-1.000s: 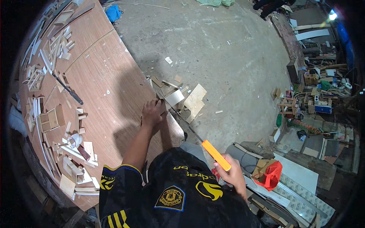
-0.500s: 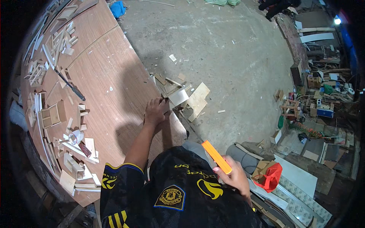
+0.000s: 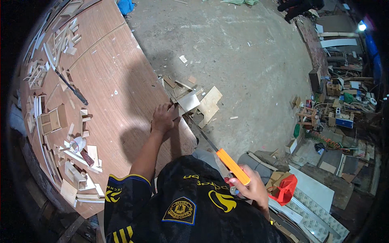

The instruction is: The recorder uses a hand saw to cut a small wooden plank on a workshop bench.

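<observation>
My left hand (image 3: 163, 120) rests at the edge of the brown wood-grain table (image 3: 109, 77). Its fingers are closed over a small wooden piece (image 3: 175, 112), partly hidden beneath them. A pale flat board (image 3: 189, 102) is just past the fingertips at the table's edge; whether it joins the held piece I cannot tell. To the right of the table, my right hand (image 3: 252, 187) is closed round the orange handle (image 3: 233, 167) of a handsaw. Its thin dark blade (image 3: 210, 141), seen nearly edge-on, runs up and left toward the table edge.
Wood offcuts (image 3: 210, 104) lie beyond the table edge. On the table's left are a black-handled tool (image 3: 75, 91), small wooden assemblies (image 3: 53, 119) and a white roll (image 3: 78, 144). A red bag (image 3: 284, 189) sits right of me; another person's dark-clothed legs (image 3: 298, 9) show far off.
The orange handle has shifted slightly down and right, and the saw's blade now shows beyond it. My left hand keeps its place on the wooden piece as the view shifts a little.
</observation>
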{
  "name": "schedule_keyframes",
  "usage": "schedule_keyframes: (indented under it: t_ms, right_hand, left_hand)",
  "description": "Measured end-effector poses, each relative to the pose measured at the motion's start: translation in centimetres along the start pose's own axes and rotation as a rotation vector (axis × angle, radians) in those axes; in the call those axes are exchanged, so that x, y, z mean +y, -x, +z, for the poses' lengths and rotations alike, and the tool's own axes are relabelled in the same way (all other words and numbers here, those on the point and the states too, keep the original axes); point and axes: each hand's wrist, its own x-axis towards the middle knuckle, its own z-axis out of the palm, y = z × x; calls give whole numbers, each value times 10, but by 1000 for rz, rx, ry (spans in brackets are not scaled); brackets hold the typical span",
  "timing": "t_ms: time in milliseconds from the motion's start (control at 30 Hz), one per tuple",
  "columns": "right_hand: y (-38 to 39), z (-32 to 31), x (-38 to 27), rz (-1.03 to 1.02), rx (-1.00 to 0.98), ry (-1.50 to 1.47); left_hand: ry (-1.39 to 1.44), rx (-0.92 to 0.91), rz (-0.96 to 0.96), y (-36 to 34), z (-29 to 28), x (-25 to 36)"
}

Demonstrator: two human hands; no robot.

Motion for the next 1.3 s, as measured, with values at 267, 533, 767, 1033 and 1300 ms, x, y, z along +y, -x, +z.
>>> schedule_keyframes:
  t_ms: [267,533,767,1033,1300]
  right_hand:
    - [-2,0,-1,11,-34,-81]
    - [-14,2,-7,37,-31,-121]
    - [-41,-17,-44,15,-81,-51]
    - [-83,-20,-65,-233,-70,-27]
    - [-110,14,-54,-174,-236,-96]
  left_hand:
    - [-36,-13,0,0,-2,0]
    - [-26,72,34,-2,-2,2]
    - [7,89,38,-10,-3,5]
    - [-206,88,-59,-11,19,-6]
    - [-714,180,-166,-10,61,-20]
